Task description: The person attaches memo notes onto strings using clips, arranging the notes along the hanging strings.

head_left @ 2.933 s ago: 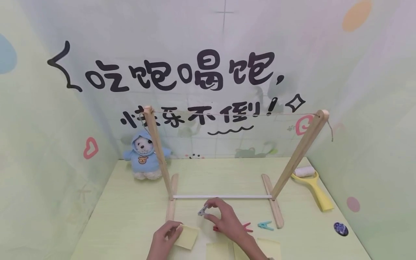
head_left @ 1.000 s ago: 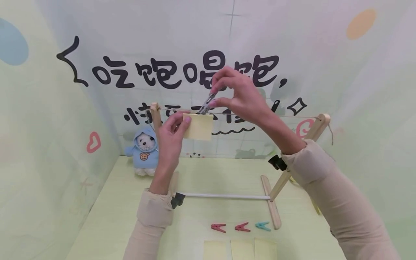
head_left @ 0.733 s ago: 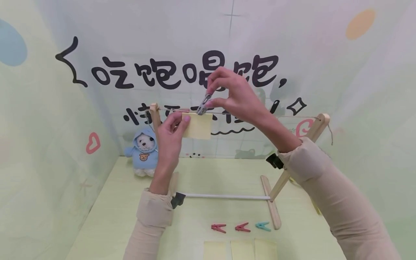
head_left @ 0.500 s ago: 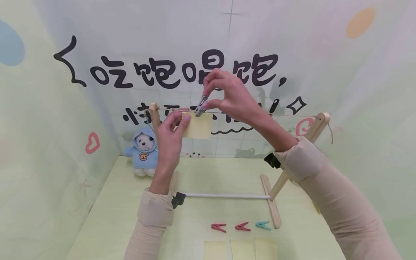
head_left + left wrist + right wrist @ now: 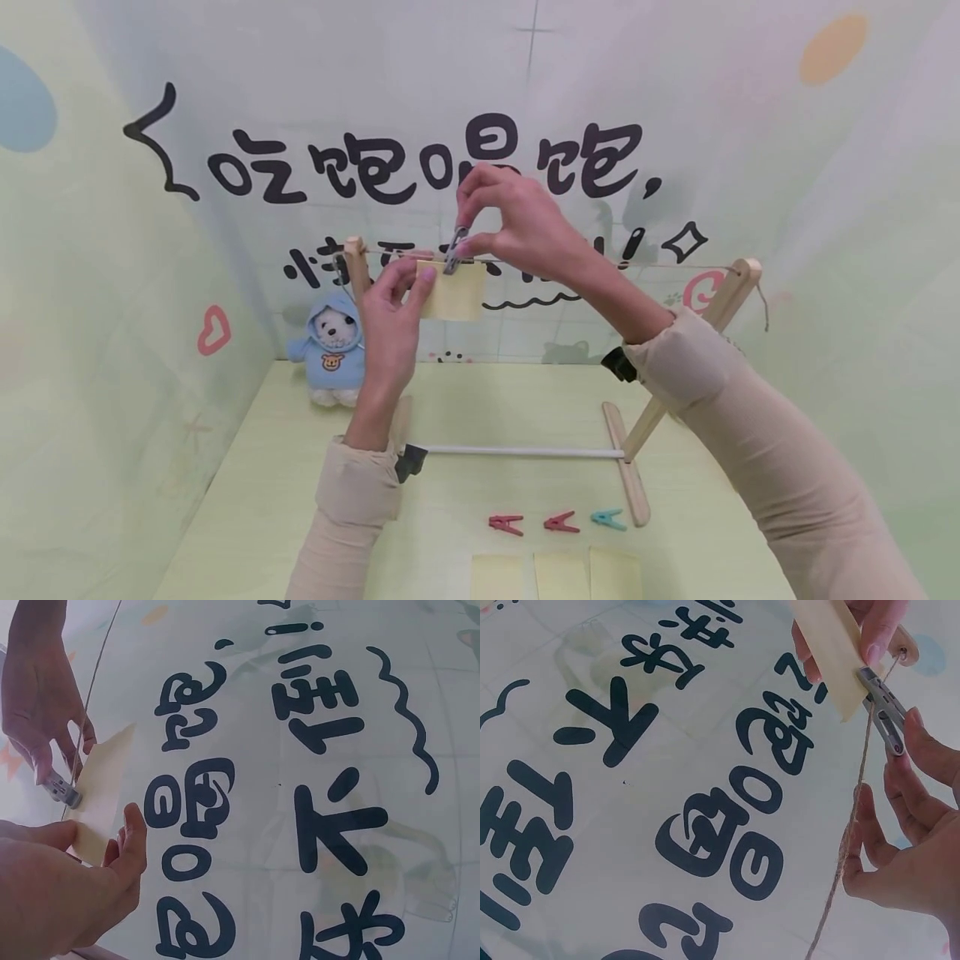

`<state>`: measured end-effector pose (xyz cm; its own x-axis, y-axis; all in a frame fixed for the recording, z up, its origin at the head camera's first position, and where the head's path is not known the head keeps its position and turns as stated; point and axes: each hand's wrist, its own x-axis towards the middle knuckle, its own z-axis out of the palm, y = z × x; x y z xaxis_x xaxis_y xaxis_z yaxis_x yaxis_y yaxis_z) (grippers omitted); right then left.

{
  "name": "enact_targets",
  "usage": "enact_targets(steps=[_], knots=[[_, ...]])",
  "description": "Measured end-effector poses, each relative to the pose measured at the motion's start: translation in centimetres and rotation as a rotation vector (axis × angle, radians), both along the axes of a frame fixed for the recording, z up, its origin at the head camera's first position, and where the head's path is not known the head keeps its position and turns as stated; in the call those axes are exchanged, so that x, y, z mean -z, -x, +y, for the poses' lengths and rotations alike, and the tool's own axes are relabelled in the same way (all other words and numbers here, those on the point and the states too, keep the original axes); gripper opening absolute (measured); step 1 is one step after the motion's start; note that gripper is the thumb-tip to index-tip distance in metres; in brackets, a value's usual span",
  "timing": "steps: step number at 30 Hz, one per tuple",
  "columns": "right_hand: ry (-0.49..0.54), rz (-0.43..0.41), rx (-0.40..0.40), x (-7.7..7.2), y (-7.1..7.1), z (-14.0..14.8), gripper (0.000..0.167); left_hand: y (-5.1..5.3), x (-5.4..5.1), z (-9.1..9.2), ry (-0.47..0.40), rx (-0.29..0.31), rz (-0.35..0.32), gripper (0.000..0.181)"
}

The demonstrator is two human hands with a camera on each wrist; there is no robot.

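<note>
Grey clip on the yellow note's top edge, at the string

From where I stand, the person has both arms raised in front of a wooden frame, working along the string tied between its left post and right post. The left hand pinches the note at its upper left corner, thumb on the near side, fingers behind. The note is held upright with its top edge right at the string.

The right hand comes in from above, fingers and thumb squeezing the clip by its handles. The clip slants down, its nose overlapping the note's top edge just beside the left thumb; whether it bites yet I can't tell.

Below, on the tabletop, two red clips and a teal clip lie in a row. Nearer the person are three more yellow papers side by side. A white rod joins the frame's feet low down, and a plush toy in a blue hooded top is at the back, by the left post.
</note>
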<state>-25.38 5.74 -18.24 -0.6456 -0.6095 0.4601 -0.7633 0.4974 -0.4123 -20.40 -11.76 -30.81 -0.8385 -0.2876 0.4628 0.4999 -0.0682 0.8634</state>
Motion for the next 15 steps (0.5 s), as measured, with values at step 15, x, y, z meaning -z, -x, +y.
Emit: enact_targets(steps=[15], knots=[[-0.113, -0.081, 0.019, 0.06, 0.19, -0.55, 0.024, -0.08, 0.19, -0.09, 0.036, -0.012, -0.055, 0.018]])
